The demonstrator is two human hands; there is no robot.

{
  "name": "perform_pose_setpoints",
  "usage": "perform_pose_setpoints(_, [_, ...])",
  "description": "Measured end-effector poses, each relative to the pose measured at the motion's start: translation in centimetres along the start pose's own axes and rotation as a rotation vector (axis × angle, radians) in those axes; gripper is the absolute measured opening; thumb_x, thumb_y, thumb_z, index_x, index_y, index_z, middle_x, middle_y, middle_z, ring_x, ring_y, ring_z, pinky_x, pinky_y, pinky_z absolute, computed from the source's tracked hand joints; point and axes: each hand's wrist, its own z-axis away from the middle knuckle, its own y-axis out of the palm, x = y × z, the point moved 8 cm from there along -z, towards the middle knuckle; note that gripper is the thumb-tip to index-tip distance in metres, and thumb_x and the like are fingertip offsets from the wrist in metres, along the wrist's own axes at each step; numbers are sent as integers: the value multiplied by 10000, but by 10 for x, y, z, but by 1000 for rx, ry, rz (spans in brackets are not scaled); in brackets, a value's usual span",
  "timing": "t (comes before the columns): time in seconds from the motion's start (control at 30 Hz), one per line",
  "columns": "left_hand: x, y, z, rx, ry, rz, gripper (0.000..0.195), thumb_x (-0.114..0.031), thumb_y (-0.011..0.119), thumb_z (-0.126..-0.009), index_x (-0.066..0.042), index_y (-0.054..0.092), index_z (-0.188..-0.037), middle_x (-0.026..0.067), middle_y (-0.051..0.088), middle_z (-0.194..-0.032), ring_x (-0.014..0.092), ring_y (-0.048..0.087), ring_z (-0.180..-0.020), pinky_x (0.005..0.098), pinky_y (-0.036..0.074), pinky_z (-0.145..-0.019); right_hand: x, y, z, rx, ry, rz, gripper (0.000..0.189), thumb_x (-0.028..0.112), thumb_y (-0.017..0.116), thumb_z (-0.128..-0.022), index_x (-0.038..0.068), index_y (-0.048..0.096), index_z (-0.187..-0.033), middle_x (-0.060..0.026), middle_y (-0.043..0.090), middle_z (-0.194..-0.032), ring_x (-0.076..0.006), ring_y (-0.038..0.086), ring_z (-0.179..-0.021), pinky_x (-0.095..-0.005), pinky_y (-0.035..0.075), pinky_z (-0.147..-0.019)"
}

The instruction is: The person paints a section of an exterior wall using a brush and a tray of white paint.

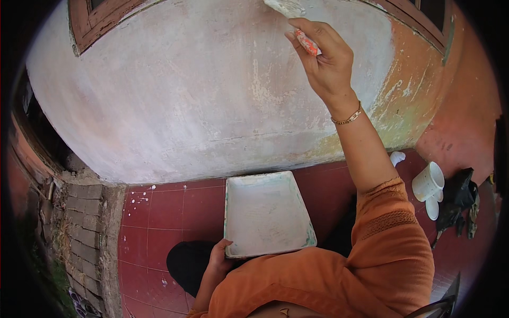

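My right hand [328, 53] is raised before the wall and grips a paintbrush [306, 42] by its orange, paint-smeared handle. White paint coats the bristles, which lie at the top edge of the picture against the wall [191, 91]. That wall is streaked with thin white over older, worn paint. Down at my lap, my left hand [218, 254] holds a paint tray [270, 214] by its near left corner, thumb over the rim. Whitish paint covers the tray's inside, with green stains along its edges.
Red floor tiles [167, 206] carry white drips. On the right stand a white bucket [423, 183] and dark crumpled plastic [457, 198]. Wooden window frames [93, 28] border the wall above. A paved strip [85, 230] with footwear [81, 304] runs along the left. Bare orange wall [409, 75] shows at right.
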Motion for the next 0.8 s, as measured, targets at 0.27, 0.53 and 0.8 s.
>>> perform_pose_setpoints(0.27, [-1,-1,1,-3,22,16,514,-197,483,-829,39,420,-1281,215,553,-1139,386,597,-934,529,542,-708,21,75,189,660,145,92,465,25,681,-665,119,569,-1106,-100,558,-909,-294,599,-774,-377,515,-650])
perform_pose_setpoints(0.53, [-6,11,10,-65,20,-4,544,-189,483,-820,46,403,-1303,220,543,-1147,380,583,-974,501,541,-744,29,72,278,999,415,-119,95,107,600,-830,66,537,-888,-152,577,-785,-353,591,-708,-439,473,-647])
perform_pose_setpoints(0.8, [-2,5,4,25,34,-39,633,-191,489,-761,3,369,-1352,224,497,-1205,382,547,-1042,503,495,-845,-17,81,61,751,369,-153,163,39,664,-836,27,644,-997,-133,608,-710,-171,569,-607,-298,462,-598])
